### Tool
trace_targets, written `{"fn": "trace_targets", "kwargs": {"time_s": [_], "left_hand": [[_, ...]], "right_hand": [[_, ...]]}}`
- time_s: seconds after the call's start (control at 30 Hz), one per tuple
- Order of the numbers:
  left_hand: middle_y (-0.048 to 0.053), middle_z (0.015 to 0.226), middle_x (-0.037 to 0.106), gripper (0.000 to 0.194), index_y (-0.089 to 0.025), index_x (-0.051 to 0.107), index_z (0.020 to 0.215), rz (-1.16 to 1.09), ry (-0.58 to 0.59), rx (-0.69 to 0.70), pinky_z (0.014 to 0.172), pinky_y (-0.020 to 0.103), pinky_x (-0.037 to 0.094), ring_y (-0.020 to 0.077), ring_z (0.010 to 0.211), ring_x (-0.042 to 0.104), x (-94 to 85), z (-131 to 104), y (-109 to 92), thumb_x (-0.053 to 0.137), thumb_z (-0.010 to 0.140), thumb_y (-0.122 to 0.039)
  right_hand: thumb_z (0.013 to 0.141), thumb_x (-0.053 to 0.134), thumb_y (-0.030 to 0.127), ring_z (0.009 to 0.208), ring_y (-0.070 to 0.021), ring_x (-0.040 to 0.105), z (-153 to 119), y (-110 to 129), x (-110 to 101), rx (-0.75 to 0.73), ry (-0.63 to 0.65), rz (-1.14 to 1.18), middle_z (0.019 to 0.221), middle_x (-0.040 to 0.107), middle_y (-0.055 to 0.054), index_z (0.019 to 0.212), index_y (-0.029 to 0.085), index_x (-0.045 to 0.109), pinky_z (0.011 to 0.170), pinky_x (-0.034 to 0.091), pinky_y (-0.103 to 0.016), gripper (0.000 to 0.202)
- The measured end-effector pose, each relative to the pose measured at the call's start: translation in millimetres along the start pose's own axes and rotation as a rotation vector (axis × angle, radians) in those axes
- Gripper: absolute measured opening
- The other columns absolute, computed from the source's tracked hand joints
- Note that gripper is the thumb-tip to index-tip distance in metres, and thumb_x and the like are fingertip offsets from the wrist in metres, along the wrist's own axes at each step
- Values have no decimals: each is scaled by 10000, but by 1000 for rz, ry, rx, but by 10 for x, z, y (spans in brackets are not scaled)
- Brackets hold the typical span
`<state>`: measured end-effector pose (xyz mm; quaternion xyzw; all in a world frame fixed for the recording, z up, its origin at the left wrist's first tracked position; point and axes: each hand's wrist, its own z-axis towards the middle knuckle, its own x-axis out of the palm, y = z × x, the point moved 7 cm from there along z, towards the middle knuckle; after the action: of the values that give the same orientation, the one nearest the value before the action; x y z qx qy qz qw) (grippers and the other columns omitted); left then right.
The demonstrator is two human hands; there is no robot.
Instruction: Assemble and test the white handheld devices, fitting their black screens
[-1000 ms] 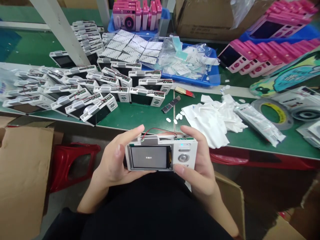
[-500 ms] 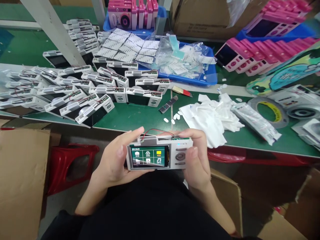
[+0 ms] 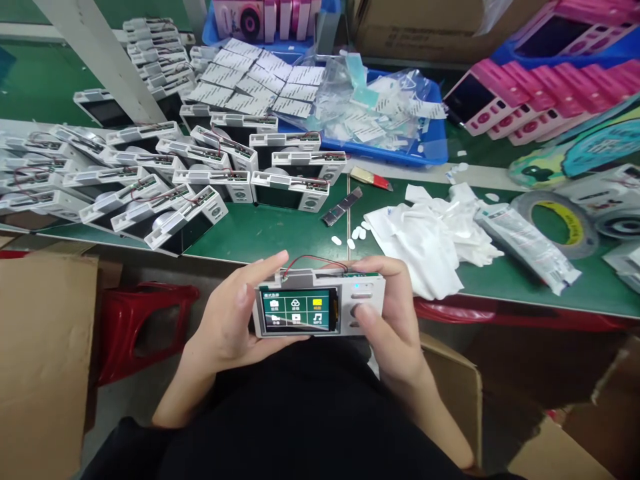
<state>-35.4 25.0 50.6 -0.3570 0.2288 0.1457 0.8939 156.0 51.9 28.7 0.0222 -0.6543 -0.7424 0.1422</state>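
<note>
Both hands hold a white digital camera (image 3: 300, 310) in front of my body, its screen facing me. The screen is lit with a menu of icons, one of them yellow. Along the open top edge run a red and a black wire, and a bit of green circuit board shows. My left hand (image 3: 225, 320) grips the left end, thumb at the side of the screen. Around the right end is my right hand (image 3: 395, 320), its thumb lying on the round button pad and covering part of it. A small blue light glows above the buttons.
Several unfinished white cameras (image 3: 290, 190) stand on the green bench (image 3: 240, 233). Behind are a blue tray (image 3: 430, 153) of film scraps and rows of pink cameras (image 3: 480, 100). A cutter (image 3: 371, 179), white cloth (image 3: 420, 247) and tape roll (image 3: 575, 227) lie rightward. A red stool (image 3: 145, 327) stands below.
My right thumb has moved left from the camera's right edge onto the round button pad. The same yellow icon stays highlighted. The view has shifted slightly.
</note>
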Motion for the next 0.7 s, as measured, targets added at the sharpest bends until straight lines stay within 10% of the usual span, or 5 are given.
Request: {"fn": "trace_targets", "kwargs": {"time_s": [0.17, 0.7], "left_hand": [[201, 1542, 612, 1170, -335, 209, 1695, -16, 12, -38, 996, 500, 675, 356, 1265, 741, 32, -21, 37, 954, 792, -339], [176, 1604, 562, 1322, -408, -44, 1710, 56, 0, 28, 1006, 464, 676, 324, 1345, 698, 5, 6, -29, 933, 823, -337]], "right_hand": [[1020, 662, 316, 1056, -194, 715, -4, 7, 54, 15, 74, 92, 1306, 687, -9, 1323, 383, 549, 906, 618, -380, 330], [1018, 683, 268, 1118, -155, 692, -16, -50, 52, -4, 56, 142, 1318, 691, 27, 1346, 421, 588, 985, 585, -325, 374]]}}
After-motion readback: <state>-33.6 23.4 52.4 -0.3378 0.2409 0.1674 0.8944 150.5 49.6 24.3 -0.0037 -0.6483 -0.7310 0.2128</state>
